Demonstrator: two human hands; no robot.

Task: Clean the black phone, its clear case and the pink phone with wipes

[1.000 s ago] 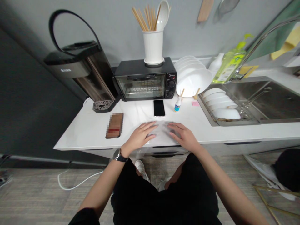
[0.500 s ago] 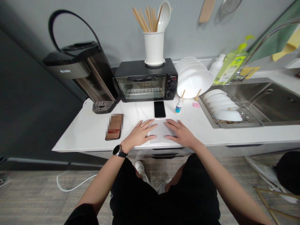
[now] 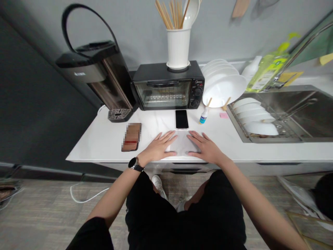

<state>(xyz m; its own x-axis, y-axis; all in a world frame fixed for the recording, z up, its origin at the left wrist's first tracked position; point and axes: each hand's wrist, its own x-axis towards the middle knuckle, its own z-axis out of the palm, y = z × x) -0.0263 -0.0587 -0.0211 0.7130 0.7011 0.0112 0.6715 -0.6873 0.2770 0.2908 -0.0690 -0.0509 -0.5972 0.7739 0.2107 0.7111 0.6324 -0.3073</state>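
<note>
My left hand [image 3: 160,146] lies flat with fingers spread on the left side of a thin pale sheet [image 3: 182,144]. Its material I cannot make out. My right hand [image 3: 205,147] rests the same way on the sheet's right side, fingers apart. Just beyond the sheet lies a phone [image 3: 181,119] with a dark screen. Behind my right hand stands a small white bottle [image 3: 204,116] with a blue label. A brown, blurred-out flat object [image 3: 132,137] lies left of my left hand.
A black toaster oven [image 3: 166,93] carries a white cup [image 3: 178,47] of chopsticks and a spoon. The drink dispenser [image 3: 104,76] stands left. White plates [image 3: 223,90] lean beside the oven. Bowls [image 3: 260,127] sit in the sink [image 3: 275,141] at right, near a green soap bottle [image 3: 269,71].
The camera view has turned slightly left, so the counter items appear further right. Both hands stay flat on the sheet; nothing was picked up.
</note>
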